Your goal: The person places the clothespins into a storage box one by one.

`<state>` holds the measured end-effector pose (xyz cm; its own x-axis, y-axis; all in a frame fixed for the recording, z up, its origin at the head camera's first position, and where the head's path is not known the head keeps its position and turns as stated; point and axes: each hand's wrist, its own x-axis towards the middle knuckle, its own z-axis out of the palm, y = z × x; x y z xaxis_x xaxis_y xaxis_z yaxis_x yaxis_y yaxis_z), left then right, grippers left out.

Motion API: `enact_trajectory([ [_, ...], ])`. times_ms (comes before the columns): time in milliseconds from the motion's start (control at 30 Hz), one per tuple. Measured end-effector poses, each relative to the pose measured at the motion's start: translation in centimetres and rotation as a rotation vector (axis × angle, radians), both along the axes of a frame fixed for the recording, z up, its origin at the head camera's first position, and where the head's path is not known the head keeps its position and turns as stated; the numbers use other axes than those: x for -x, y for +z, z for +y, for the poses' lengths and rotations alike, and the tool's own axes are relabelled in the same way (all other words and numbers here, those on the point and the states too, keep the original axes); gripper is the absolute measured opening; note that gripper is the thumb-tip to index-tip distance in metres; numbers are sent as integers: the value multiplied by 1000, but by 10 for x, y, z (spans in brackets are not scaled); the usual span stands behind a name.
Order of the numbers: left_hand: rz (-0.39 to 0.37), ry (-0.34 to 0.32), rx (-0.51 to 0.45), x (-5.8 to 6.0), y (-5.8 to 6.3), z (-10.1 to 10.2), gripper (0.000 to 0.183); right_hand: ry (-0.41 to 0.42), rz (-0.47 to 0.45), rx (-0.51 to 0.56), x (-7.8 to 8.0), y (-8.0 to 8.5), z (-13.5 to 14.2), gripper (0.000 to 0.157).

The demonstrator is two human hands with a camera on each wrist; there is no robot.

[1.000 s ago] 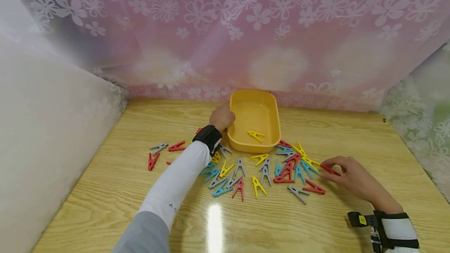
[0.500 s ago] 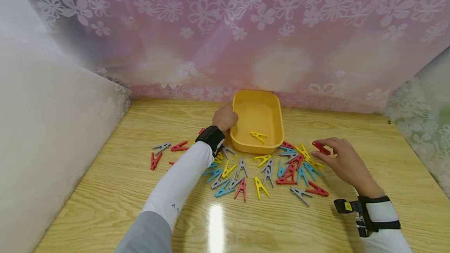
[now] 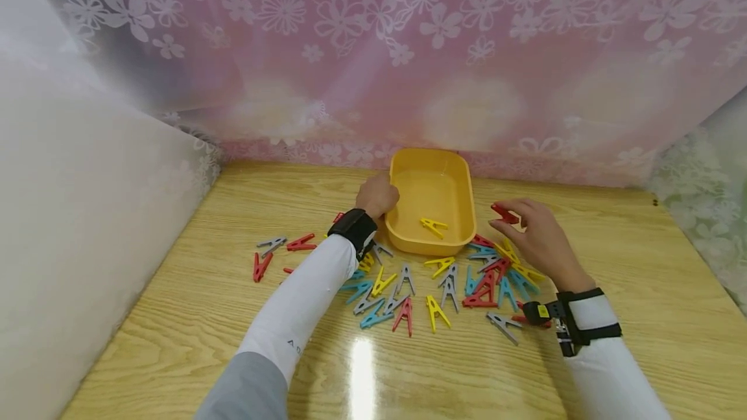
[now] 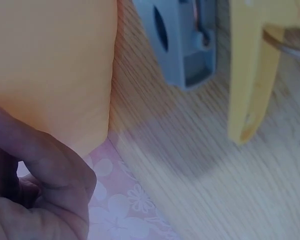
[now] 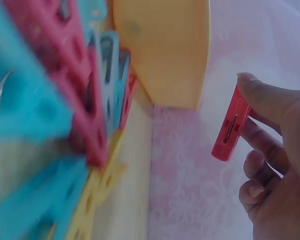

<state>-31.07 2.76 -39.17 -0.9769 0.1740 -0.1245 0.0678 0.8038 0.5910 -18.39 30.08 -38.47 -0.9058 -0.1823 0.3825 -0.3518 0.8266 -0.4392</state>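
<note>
Red peg swings in beside the tub

And here comes the right hand [image 3: 543, 238], travelling inward from the right end of the scatter with a red peg [image 3: 504, 214] pinched between thumb and fingers! A second ago that peg is down beside the pile; now it hangs above the bench [image 3: 175, 342], just outside the right wall of the orange-yellow tub [image 3: 428, 186], near the rim, not over it. The right wrist view has it tilted, held by one end, metal spring [image 5: 230, 130] showing. The carry looks well along, then, but the peg isn't in yet

Over on the other side, no change: the left hand [image 3: 376, 194] stays at the tub's left wall, fingers curled, though whether they grip the rim I cannot tell. Inside, a lone yellow peg [image 3: 434, 226] lies on the floor of the tub, same as before. With the loose pegs [image 3: 403, 317] spread thickly in front, most of the gathering looks undone
</note>
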Motion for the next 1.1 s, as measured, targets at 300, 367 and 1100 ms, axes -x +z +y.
enact_trajectory([
  [300, 21, 4, 18, -1, 1, 4, 21, 13, -47, -27, 30, 7, -33, 36],
  [367, 23, 3, 29, -2, 1, 4, 22, 17, -65, -13, 35, 5, -40, 36],
  [1100, 26, 23, 53, -6, 0, 3, 24, 29, -210, -191, 65, -11, -80, 42],
])
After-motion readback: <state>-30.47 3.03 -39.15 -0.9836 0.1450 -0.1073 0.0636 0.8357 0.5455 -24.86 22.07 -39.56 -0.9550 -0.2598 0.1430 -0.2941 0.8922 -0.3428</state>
